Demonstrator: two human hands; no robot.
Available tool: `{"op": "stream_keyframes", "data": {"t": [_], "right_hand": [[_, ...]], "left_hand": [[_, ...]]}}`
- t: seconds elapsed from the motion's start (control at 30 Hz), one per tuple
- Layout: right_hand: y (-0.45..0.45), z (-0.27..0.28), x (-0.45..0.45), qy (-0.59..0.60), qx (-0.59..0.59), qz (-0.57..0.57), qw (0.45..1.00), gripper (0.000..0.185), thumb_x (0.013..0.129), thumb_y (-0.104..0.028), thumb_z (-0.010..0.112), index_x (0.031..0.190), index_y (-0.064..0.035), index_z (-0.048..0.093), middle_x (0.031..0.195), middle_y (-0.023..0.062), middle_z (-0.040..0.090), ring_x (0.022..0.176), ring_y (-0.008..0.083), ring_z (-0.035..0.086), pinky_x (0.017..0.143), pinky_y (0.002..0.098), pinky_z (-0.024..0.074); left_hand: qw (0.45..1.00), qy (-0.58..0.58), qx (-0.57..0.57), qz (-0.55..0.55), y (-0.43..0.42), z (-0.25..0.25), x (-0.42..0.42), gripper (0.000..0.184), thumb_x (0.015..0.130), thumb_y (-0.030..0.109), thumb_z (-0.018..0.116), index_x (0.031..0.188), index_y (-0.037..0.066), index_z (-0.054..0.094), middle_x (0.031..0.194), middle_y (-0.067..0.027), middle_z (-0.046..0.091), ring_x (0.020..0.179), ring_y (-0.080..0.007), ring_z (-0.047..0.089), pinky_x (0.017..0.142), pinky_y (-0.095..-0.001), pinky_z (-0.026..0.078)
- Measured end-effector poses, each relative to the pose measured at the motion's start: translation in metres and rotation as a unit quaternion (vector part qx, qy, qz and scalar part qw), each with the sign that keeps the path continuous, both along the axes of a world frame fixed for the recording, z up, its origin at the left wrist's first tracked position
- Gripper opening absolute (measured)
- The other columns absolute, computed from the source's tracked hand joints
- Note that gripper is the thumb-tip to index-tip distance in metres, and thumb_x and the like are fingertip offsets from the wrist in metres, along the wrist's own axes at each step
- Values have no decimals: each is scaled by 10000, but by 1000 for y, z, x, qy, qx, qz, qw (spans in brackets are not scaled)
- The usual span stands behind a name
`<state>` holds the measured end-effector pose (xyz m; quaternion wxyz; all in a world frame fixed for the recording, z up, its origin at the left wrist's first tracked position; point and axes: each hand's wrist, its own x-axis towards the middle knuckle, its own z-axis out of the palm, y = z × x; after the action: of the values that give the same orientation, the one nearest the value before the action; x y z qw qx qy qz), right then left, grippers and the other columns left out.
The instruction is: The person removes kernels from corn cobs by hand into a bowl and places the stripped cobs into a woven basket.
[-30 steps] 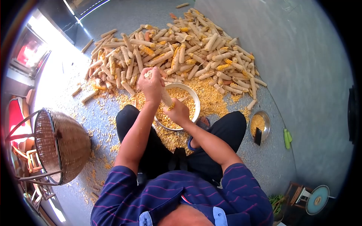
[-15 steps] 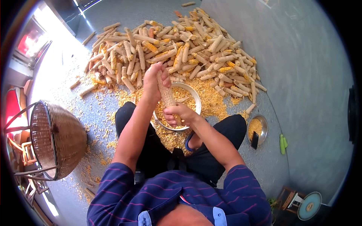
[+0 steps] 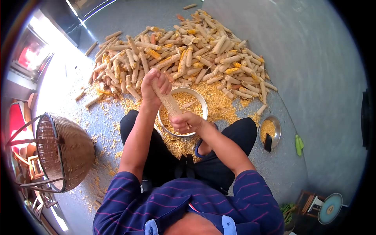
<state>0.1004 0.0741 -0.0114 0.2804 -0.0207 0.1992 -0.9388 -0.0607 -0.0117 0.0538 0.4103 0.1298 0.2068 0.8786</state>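
A pale corncob (image 3: pixel 167 101), stripped of kernels along its visible length, slants between my two hands. My left hand (image 3: pixel 155 88) is closed round its upper end. At the lower end, the fingers of my right hand (image 3: pixel 185 123) wrap the cob and hide its tip. Under the hands stands a round white-rimmed pan (image 3: pixel 205 107) holding loose yellow kernels and a cob piece. More corn kernels (image 3: pixel 178 145) lie on the floor between my legs and around the pan.
A large heap of corncobs (image 3: pixel 211 55), some with yellow kernels, spreads beyond the pan. At left a wicker basket (image 3: pixel 74 152) lies tipped. A metal bowl (image 3: pixel 277 133) of kernels with a dark object (image 3: pixel 268 143), green pods (image 3: pixel 299 145) and a wall are at right.
The corncob has tilted more toward the left at its upper end. My left hand has moved left and slightly down with it; my right hand stays round the lower end.
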Motion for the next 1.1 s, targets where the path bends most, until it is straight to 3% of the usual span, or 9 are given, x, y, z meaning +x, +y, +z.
{"op": "stream_keyframes", "data": {"t": [0.17, 0.4, 0.63, 0.7, 0.77, 0.83, 0.97, 1.03, 1.1], "right_hand": [[-21, 25, 1, 92, -224, 4, 970, 539, 963, -536, 431, 928, -12, 549, 534, 6, 481, 356, 24, 350, 308, 181, 277], [11, 33, -5, -132, 248, -313, 907, 726, 985, -578, 214, 1284, 32, 471, 943, 152, 659, 876, 264, 684, 727, 398, 594], [9, 52, 3, -14, 498, -193, 845, 595, 1014, -476, 306, 1017, 42, 599, 532, 24, 515, 436, 130, 529, 564, 319, 568], [11, 43, 3, -72, 438, -204, 873, 575, 1031, -419, 273, 892, 26, 609, 416, -31, 360, 350, 114, 428, 560, 327, 566], [23, 18, 3, -58, 91, -164, 980, 574, 1028, -444, 264, 846, -8, 591, 417, -30, 361, 344, 112, 415, 520, 321, 548], [15, 34, 6, -78, 59, -178, 979, 620, 1031, -450, 226, 798, -19, 607, 413, -19, 375, 330, 133, 417, 518, 321, 547], [7, 32, 1, -77, 415, -202, 884, 527, 1008, -409, 408, 748, 2, 611, 444, 43, 478, 370, 161, 510, 484, 301, 511], [-3, 43, -1, -83, 641, -320, 693, 426, 1001, -338, 471, 802, 1, 636, 458, 13, 445, 369, 132, 482, 494, 294, 499], [5, 22, -3, -75, 599, -349, 717, 371, 986, -344, 510, 929, -1, 640, 525, 11, 501, 420, 112, 502, 494, 258, 484]], "left_hand": [[965, -44, 246, -76, 0, 2, -12, 267, 960, 298, 447, 834, 81, 539, 554, -3, 423, 426, -124, 416, 439, -290, 378], [987, -74, 134, 57, -17, -10, -35, 254, 916, 309, 508, 782, 94, 534, 585, 0, 432, 490, -141, 422, 506, -301, 379], [957, -153, -120, 214, -5, -18, -27, 205, 907, 287, 558, 851, 98, 502, 669, -35, 464, 545, -163, 459, 548, -327, 423], [909, -218, -233, 267, 0, -22, -21, 194, 901, 269, 579, 883, 94, 498, 701, -47, 478, 566, -168, 473, 566, -335, 437], [945, -228, -121, 201, 6, -12, -10, 205, 891, 247, 606, 944, 81, 499, 747, -64, 485, 599, -174, 483, 601, -333, 450], [964, -203, -91, 147, 6, 4, -2, 206, 893, 238, 622, 933, 92, 483, 734, -48, 500, 603, -177, 501, 641, -335, 486], [993, -65, -63, 77, 4, -16, -8, 212, 881, 235, 647, 942, 113, 485, 658, -17, 477, 564, -158, 503, 564, -334, 466], [955, -90, -200, 200, 6, -19, -2, 215, 872, 201, 658, 928, 103, 475, 656, -24, 474, 532, -155, 489, 500, -316, 451], [945, -114, -206, 225, 4, -19, -5, 215, 868, 176, 660, 910, 95, 465, 651, -31, 473, 524, -153, 489, 463, -301, 440]]}}
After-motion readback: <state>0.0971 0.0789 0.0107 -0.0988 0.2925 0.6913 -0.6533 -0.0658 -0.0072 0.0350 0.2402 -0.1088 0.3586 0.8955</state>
